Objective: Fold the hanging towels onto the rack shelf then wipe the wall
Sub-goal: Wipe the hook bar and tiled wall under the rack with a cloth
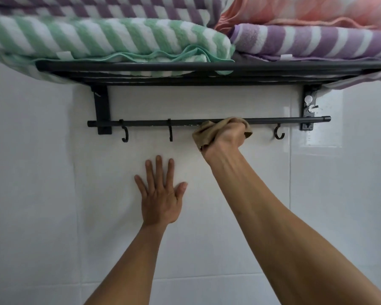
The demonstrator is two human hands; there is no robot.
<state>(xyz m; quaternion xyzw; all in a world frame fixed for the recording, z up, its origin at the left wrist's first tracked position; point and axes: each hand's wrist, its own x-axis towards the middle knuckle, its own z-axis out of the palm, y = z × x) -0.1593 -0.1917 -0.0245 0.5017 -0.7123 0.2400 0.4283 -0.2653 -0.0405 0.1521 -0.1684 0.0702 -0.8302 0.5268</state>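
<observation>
At rail [154,123], cloth [204,133] bunched inside R fingers [231,126].

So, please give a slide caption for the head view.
Right hand wipes rail with cloth; left hand on wall.

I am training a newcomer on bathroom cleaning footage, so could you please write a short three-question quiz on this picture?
1. True or false: the left hand lies flat with spread fingers on the white tiled wall.
2. What does the right hand grip at the black hanging bar? A) tan cloth B) sponge C) brush
3. Fill in: the green-and-white striped towel lies folded on the black rack ____.

Key: 1 true. 2 A, the tan cloth. 3 shelf.
</observation>
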